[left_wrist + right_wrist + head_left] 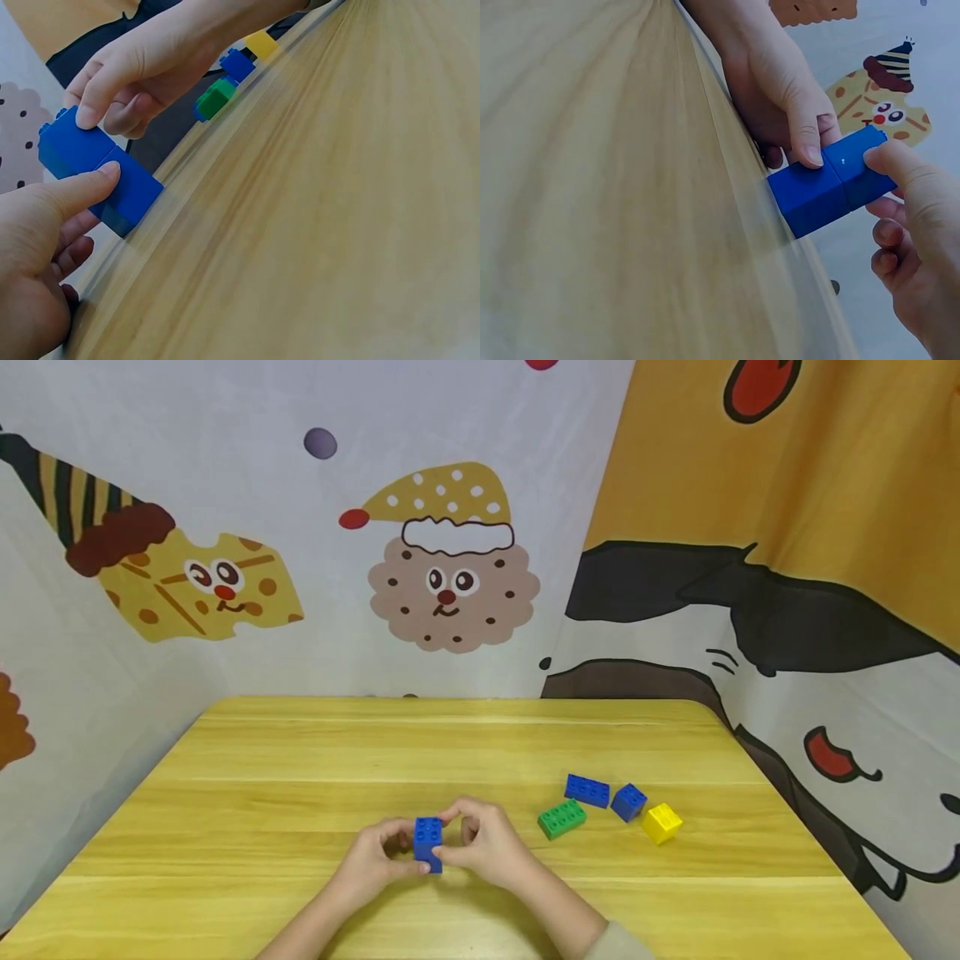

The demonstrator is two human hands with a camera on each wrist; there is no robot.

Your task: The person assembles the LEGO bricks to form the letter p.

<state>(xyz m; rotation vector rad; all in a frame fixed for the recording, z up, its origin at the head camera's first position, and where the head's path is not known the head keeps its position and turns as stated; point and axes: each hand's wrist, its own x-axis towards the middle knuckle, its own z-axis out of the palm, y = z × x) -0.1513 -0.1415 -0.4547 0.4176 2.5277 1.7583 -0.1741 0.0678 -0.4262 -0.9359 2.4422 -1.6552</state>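
Observation:
Two square blue toy bricks stand stacked upright between the hands, one on top of the other, with a thin seam showing between them. My left hand (375,857) pinches the lower blue brick (135,191), its thumb flat on the side. The upper blue brick (75,142) is held by my right hand (483,843) between thumb and fingers. Studs show on the top of the stack in the head view. In the right wrist view the lower brick's base is close to the wooden table (630,225).
Right of the hands lie a green brick (562,819), a long blue brick (587,790), a square blue brick (628,802) and a yellow brick (662,823). A cartoon-printed cloth (300,668) hangs behind the table's far edge.

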